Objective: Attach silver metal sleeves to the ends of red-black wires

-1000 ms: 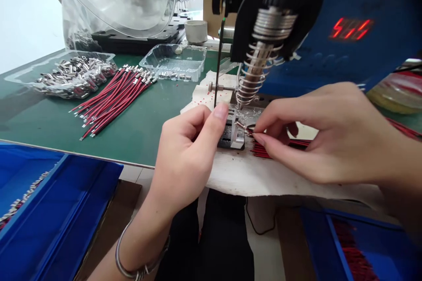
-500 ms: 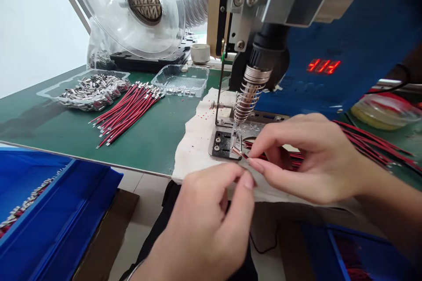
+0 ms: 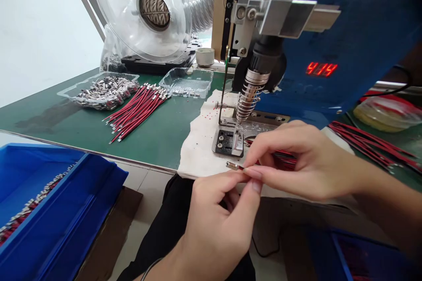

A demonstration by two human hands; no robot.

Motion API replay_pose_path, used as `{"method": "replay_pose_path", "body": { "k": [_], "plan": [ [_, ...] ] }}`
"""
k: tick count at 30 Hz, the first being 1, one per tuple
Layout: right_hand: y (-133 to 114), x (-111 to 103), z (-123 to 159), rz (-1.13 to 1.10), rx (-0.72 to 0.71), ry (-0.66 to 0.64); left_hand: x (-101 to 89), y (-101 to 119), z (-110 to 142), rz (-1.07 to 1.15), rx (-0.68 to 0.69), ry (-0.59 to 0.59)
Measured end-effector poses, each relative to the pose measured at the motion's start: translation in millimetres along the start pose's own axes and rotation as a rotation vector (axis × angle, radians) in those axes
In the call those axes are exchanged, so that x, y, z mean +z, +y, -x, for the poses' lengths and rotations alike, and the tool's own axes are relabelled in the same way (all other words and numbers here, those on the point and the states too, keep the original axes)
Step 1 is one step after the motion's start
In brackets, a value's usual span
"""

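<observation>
My right hand (image 3: 300,162) pinches a thin red wire with a small metal terminal (image 3: 233,166) at its tip, held just in front of the black jig (image 3: 228,142) under the soldering iron (image 3: 251,88). My left hand (image 3: 220,215) is below it, thumb and forefinger closed together and touching the same wire right behind the terminal. More red wires (image 3: 280,158) lie under my right hand on the white cloth (image 3: 199,149).
On the green mat (image 3: 82,127) lie a bundle of red wires (image 3: 135,109), a clear tray of metal terminals (image 3: 102,92) and an almost empty clear tray (image 3: 187,81). A blue bin (image 3: 49,210) sits lower left. A solder spool (image 3: 148,9) stands behind. More wires (image 3: 369,142) lie right.
The wire's terminal came out of the jig and toward me. My left hand left the jig, dropped down and closed on the wire beside my right fingers.
</observation>
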State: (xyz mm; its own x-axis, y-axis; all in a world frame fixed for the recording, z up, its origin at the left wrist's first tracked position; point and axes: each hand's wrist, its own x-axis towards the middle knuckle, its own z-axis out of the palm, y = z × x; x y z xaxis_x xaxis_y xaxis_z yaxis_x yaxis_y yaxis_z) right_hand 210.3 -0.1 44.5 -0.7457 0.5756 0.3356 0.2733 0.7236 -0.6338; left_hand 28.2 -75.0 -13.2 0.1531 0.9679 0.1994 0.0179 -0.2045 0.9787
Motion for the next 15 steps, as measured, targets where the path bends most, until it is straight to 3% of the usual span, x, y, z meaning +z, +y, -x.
{"method": "replay_pose_path", "body": {
  "k": [5,8,13,15],
  "plan": [
    [2.9,-6.1,-1.1,-0.067,-0.012,-0.032,4.2,2.6,-3.9,0.081,0.020,0.034],
    [5.4,-12.0,-1.8,-0.023,-0.028,-0.009,-4.6,7.1,-2.0,0.041,0.030,0.046],
    [17.1,-20.9,-2.0,0.372,-0.152,0.008,-54.8,-1.0,7.7,-0.216,0.012,0.066],
    [22.3,-22.5,-2.0,0.451,-0.174,-0.032,-84.9,-5.1,5.2,-0.339,0.151,0.173]
  ]
}}
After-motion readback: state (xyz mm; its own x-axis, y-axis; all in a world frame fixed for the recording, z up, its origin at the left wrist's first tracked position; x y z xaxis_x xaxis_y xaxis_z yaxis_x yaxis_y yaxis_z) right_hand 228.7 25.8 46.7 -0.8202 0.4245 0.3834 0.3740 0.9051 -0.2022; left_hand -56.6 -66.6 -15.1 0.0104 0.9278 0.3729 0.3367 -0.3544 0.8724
